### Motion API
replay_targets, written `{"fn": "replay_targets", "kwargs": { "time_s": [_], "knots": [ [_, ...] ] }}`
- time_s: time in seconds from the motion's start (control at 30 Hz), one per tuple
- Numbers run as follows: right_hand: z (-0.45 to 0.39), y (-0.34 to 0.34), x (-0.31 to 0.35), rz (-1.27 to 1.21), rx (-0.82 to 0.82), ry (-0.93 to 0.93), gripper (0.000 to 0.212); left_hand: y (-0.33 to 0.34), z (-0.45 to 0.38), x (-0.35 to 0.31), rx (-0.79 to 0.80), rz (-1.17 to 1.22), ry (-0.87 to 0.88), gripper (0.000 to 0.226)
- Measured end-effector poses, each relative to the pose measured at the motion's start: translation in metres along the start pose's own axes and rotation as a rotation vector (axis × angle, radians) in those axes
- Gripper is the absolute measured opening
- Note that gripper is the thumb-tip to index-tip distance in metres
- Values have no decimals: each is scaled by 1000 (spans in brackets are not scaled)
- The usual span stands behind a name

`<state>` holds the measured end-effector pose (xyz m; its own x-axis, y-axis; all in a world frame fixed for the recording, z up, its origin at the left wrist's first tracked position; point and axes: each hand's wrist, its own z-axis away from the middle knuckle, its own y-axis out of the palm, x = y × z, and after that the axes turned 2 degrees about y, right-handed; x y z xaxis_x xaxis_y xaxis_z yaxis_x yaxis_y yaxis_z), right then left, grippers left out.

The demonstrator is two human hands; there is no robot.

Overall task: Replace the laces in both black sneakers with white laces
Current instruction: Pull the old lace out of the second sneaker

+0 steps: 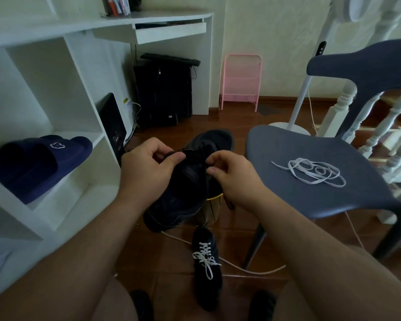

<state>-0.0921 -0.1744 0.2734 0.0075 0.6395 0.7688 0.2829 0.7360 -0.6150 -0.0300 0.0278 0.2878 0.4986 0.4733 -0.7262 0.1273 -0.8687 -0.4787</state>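
I hold a black sneaker (190, 181) up in front of me, toe pointing away. My left hand (146, 167) grips its left side near the tongue, thumb pressed on the dark lace. My right hand (232, 172) pinches the black lace (206, 150) at the sneaker's right eyelets. A second black sneaker (206, 267) lies on the floor below, laced in white. A loose white lace (310, 171) lies coiled on the grey chair seat (287, 188) to the right.
White shelving (56, 93) stands at left with dark blue slippers (39, 163) on a shelf. A small gold-rimmed bin (212, 209) sits under the held sneaker. A white cable (241, 267) crosses the brown tile floor. A pink rack (241, 82) and black computer case (162, 91) stand behind.
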Motion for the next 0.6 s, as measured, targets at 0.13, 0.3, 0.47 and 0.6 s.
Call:
{"fn": "replay_targets", "kwargs": {
  "time_s": [0.13, 0.3, 0.47, 0.6],
  "knots": [
    [0, -1, -1, -25, 130, 45, 13, -2, 1, 0, 37, -6, 42, 18],
    [1, -3, 0, 47, 118, 66, 18, -2, 0, 2, 22, -8, 43, 18],
    [-16, -29, -43, 522, 40, 373, 19, -8, -5, 7, -55, 2, 28, 21],
    [-15, -33, -48, 491, 43, 315, 3, -5, -4, 8, -38, -15, 28, 20]
  ]
}}
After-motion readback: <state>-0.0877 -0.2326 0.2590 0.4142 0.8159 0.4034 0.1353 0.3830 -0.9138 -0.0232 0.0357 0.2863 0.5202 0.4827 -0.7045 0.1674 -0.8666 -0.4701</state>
